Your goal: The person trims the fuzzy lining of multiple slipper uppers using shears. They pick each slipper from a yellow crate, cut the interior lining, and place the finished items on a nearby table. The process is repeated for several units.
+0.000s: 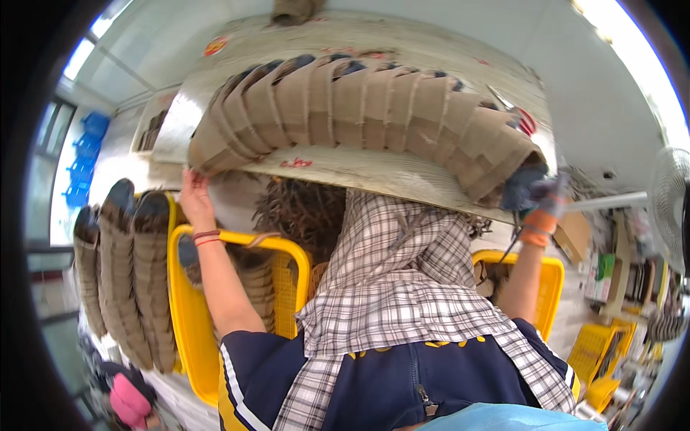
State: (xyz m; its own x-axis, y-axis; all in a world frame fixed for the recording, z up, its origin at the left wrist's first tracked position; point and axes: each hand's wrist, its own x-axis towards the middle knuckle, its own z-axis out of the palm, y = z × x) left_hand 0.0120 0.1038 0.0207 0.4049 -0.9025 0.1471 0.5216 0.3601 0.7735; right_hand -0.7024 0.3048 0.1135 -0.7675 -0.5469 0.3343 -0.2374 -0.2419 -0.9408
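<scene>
A long curved row of brown fabric tubes (352,108), nested one into another and lined in dark blue, lies across the worktable (338,161). My bare left hand (195,192) is at the left end of the row, its fingers closed against the lowest edge there. Opposite, my right hand (544,205), in a grey glove with an orange cuff, is beside the dark blue opening at the right end. Motion smears its fingers, so their grip cannot be made out. Scissors with red handles (525,121) lie behind the right end.
Yellow baskets stand on my left (188,316) and right (550,287), the left one holding more nested tubes. Further stacks of tubes (118,266) stand farther left. A dark heap of strips (298,215) sits under the table. At right is a white fan (672,208).
</scene>
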